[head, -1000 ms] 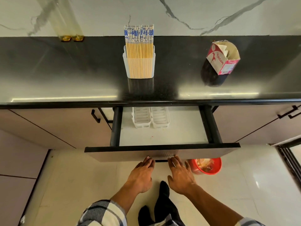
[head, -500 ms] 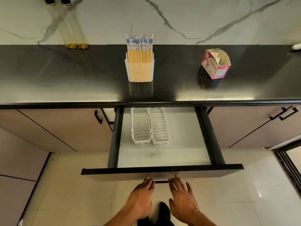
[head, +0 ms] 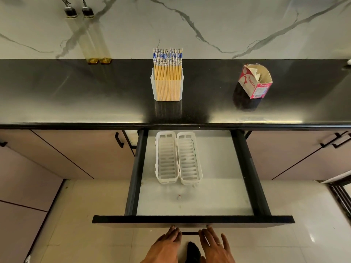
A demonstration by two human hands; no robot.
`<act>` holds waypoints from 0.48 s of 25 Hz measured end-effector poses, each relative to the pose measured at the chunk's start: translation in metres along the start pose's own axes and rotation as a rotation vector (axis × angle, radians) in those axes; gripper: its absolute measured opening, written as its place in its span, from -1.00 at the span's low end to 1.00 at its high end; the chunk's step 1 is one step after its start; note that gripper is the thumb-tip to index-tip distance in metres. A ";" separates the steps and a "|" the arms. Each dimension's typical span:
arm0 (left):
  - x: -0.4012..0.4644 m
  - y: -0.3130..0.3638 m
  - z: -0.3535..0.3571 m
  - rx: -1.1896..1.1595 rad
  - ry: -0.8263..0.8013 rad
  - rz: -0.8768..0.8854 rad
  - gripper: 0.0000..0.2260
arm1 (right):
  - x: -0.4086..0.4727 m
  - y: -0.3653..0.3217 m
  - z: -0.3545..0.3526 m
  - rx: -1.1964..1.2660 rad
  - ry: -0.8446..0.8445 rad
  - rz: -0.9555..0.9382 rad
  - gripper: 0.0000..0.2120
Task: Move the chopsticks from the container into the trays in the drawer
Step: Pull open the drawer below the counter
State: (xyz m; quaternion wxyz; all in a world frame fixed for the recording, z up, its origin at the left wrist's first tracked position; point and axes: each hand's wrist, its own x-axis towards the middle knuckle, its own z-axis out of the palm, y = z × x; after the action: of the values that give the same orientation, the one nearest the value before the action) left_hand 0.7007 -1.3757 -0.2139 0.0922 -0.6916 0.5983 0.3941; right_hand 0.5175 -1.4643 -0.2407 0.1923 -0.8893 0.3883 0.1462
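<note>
A bundle of yellow chopsticks with blue-and-white patterned tops stands upright in a translucent white container at the middle of the black counter. Below it the drawer is pulled far out. Two empty white slotted trays, the left tray and the right tray, lie side by side at the drawer's back left. My left hand and my right hand are at the bottom of the view, fingertips hooked on the drawer's front at either end of its black handle.
An opened red-and-white carton stands on the black counter to the right. Two tall oil bottles stand at the back left against the marble wall. A tiny red scrap lies on the drawer floor. Closed cabinet doors flank the drawer.
The drawer has slid out much further towards me, uncovering both trays fully. Both hands stayed on its front and drew back with it; the view tilted up.
</note>
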 end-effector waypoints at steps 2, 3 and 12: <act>0.000 0.000 0.007 0.028 0.014 0.015 -0.45 | 0.000 0.003 0.004 0.036 0.008 -0.022 -0.24; 0.001 -0.003 0.013 0.045 0.129 0.037 -0.48 | -0.002 0.001 0.004 0.060 0.008 -0.031 -0.26; -0.002 0.002 0.019 0.139 0.069 0.132 -0.46 | -0.003 0.001 -0.003 0.026 -0.027 -0.023 -0.19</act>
State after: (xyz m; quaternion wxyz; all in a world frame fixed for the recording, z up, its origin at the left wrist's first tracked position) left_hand 0.6911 -1.3630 -0.2246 0.0931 -0.6559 0.6712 0.3326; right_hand 0.5150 -1.4640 -0.2372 0.2108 -0.8890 0.3773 0.1510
